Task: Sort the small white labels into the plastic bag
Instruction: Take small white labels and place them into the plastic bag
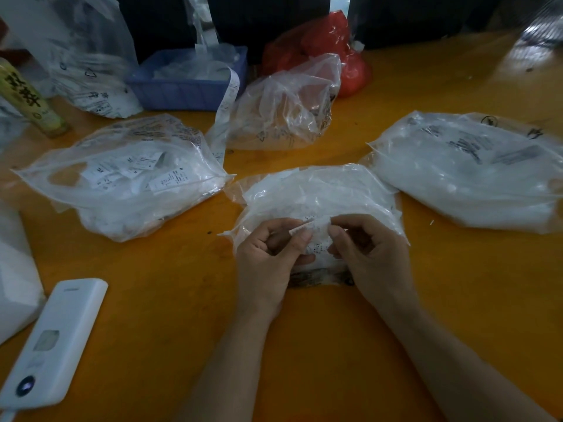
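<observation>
Labels first: the small white labels sit bunched between my two hands, right over the middle plastic bag, which lies on the orange worktop just ahead of me. My left hand pinches one slip between thumb and fingers; my right hand is curled onto the other end of the bunch. I'd say I'm mid-sort, separating one label from the rest. Next move, as I judge it: peel it free cleanly, read it, and drop it into the right bag without dragging its neighbours along.

Around me, biggest first: a full bag at two o'clock, another bag with printed slips showing at ten o'clock, a crumpled half-empty bag at twelve, a blue tray at eleven with a paper strip trailing out, a red bag behind. White device at eight o'clock, clear of my reach. Nothing blocks the hands; the loose crinkly film is the snag risk.
</observation>
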